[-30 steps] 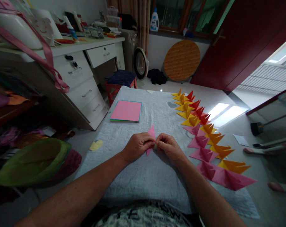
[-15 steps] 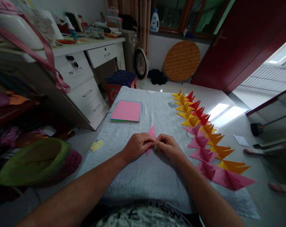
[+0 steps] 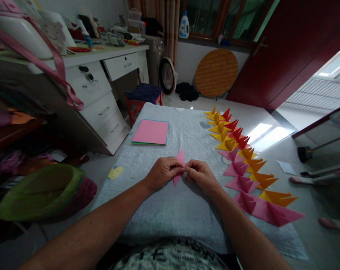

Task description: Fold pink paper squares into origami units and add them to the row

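Note:
A folded pink paper piece (image 3: 180, 160) sits between my two hands at the middle of the grey cloth-covered table (image 3: 170, 210). My left hand (image 3: 162, 173) pinches its left side with curled fingers. My right hand (image 3: 200, 174) pinches its right side, fingertips meeting the left hand's. One point of the paper sticks up behind the fingers and another shows below them. A stack of square sheets (image 3: 150, 132) with a pink one on top lies at the far left of the table.
Several folded paper shapes in yellow, red, orange and pink (image 3: 243, 165) run in two rows down the table's right side. A white desk with drawers (image 3: 102, 90) and a red stool (image 3: 143, 98) stand left. A green bag (image 3: 37, 191) sits at lower left.

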`<state>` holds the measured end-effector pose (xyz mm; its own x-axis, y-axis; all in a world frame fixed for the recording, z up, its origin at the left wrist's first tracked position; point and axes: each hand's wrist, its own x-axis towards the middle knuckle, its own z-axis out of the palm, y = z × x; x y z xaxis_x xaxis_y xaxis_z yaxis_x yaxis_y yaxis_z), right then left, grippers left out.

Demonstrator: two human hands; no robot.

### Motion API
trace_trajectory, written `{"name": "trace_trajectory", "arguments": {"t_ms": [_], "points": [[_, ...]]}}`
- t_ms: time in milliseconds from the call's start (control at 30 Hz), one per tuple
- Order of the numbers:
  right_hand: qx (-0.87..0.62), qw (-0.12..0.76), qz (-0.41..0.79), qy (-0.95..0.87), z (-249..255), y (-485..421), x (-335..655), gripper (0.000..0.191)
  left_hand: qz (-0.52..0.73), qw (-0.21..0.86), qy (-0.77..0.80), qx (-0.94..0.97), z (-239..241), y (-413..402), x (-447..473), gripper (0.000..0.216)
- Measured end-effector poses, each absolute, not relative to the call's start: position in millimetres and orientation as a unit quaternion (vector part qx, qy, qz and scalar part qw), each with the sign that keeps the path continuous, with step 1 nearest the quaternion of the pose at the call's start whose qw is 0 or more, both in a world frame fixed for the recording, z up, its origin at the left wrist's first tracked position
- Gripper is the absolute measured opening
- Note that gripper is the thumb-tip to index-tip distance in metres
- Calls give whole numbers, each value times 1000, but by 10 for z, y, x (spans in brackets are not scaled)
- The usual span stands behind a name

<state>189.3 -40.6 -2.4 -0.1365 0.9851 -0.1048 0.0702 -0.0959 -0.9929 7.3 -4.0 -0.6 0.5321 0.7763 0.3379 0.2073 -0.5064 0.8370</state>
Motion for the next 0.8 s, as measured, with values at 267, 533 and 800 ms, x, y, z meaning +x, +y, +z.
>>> {"name": "trace_trajectory", "arguments": {"t_ms": [267, 533, 800], "points": [[-505, 487, 375, -606, -104, -460, 1859, 11, 378, 407, 334, 762, -37, -16, 70, 5], [-467, 480, 216, -711, -179, -450, 1848, 12, 371, 442, 351, 738, -47, -13, 78, 9], [-460, 478, 183, -725, -164, -448, 1844, 14, 378, 438, 346, 739, -48, -23, 82, 7]]}}
